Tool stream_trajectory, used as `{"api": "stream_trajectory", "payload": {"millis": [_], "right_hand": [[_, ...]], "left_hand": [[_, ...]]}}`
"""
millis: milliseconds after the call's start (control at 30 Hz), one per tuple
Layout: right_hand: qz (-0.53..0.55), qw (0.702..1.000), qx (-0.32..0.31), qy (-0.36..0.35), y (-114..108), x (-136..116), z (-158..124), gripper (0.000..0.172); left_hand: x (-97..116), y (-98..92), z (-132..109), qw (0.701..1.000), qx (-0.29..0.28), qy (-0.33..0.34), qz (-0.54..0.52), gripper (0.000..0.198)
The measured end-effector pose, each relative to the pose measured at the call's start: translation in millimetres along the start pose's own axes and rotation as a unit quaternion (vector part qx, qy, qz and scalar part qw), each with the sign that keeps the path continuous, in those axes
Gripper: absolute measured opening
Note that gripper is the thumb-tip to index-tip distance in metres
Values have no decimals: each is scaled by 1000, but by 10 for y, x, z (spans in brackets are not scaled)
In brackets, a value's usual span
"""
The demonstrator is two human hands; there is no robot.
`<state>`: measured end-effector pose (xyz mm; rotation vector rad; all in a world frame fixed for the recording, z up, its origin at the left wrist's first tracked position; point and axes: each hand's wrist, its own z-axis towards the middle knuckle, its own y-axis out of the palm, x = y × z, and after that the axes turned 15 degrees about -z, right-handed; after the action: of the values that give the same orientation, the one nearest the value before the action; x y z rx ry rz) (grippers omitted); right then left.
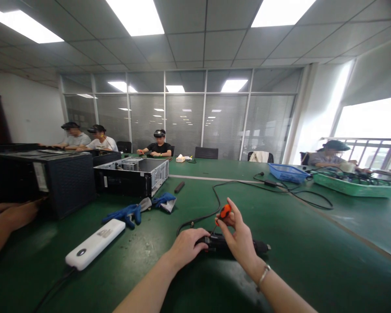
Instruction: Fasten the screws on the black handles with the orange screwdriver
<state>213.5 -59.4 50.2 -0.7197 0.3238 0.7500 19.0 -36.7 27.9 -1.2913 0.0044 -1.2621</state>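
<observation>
Just in front of me, a long black corded tool (220, 244) lies on the green table (195, 287), with a small metal tip at its right end. My left hand (189, 245) is closed around its left end, thumb and fingers on the casing. Above the tool, my right hand (239, 237) pinches the orange and black handle of a screwdriver (225, 211). The screwdriver's thin shaft slants down to the casing near my left fingertips; whether its tip sits in a screw cannot be made out. My right wrist hides part of the tool.
Left are a white power strip (96, 245), blue gloves (127, 214), a dark computer case (71, 182), an open case (127, 176) and another person's hands (18, 217). A black cable (217, 191) runs toward the blue basket (288, 174) and green basket (355, 186). Other people sit around.
</observation>
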Motion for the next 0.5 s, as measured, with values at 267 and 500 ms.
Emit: {"api": "stream_trajectory", "payload": {"millis": [267, 500], "right_hand": [[-50, 998, 19, -13, 59, 91, -21, 56], [-26, 999, 19, -4, 50, 24, -4, 56]], "left_hand": [[-30, 23, 16, 1000, 3, 10, -16, 25], [-99, 44, 17, 999, 12, 21, -24, 30]]}}
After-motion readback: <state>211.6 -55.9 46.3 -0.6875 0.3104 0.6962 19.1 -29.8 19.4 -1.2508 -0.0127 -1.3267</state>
